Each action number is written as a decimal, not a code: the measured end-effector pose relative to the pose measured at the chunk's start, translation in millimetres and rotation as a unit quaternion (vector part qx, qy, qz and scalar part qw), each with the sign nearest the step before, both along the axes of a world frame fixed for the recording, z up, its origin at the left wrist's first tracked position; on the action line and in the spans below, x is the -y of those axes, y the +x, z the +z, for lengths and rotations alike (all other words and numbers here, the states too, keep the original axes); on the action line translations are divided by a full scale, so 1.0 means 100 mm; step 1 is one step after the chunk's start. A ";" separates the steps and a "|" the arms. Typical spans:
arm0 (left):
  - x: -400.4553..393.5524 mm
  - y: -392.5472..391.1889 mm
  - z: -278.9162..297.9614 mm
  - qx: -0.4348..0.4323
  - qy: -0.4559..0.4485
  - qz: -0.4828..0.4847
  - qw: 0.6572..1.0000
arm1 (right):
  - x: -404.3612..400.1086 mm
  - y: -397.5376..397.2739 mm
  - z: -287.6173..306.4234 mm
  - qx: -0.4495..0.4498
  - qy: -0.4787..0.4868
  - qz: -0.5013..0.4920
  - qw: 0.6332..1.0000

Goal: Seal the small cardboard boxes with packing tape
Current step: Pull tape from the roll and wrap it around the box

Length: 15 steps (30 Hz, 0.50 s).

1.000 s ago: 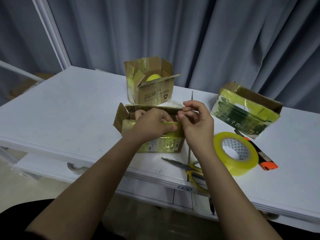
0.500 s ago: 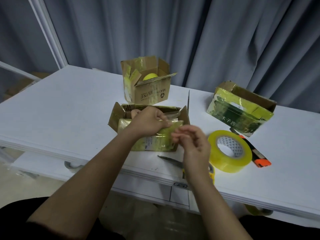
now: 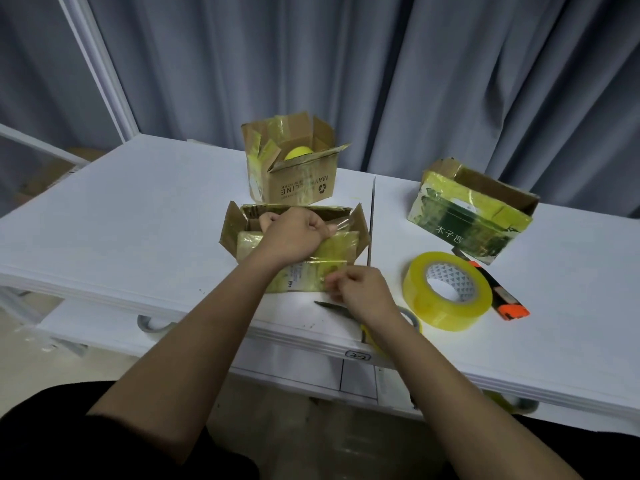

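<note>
Lowered since earlier, the right hand (image 3: 363, 292) pinches clear tape at the tape-wrapped brown cardboard box's (image 3: 294, 251) near face. Left hand (image 3: 294, 233) fingers curl over its top flap. Far carton (image 3: 294, 168) reads "MAYBELLINE".

Left of the near box (image 3: 294, 251) the table (image 3: 138, 216) lies open; tape roll (image 3: 446, 289) crowds its right.
</note>
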State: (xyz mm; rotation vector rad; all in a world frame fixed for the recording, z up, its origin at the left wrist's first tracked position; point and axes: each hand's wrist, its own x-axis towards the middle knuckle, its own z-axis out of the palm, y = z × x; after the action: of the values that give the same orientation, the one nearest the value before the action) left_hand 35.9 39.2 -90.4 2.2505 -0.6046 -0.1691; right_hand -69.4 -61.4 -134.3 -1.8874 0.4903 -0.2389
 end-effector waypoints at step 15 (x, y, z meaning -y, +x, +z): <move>-0.03 -0.06 -0.03 0.009 -0.025 0.020 0.999 | 0.43 0.16 0.31 0.085 -0.364 0.059 0.926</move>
State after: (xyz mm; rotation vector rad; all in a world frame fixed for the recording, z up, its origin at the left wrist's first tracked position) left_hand 30.1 42.4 -93.8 2.2159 -0.5670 -0.1136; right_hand -53.7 -103.9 -103.3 -2.5781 0.1659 -0.5566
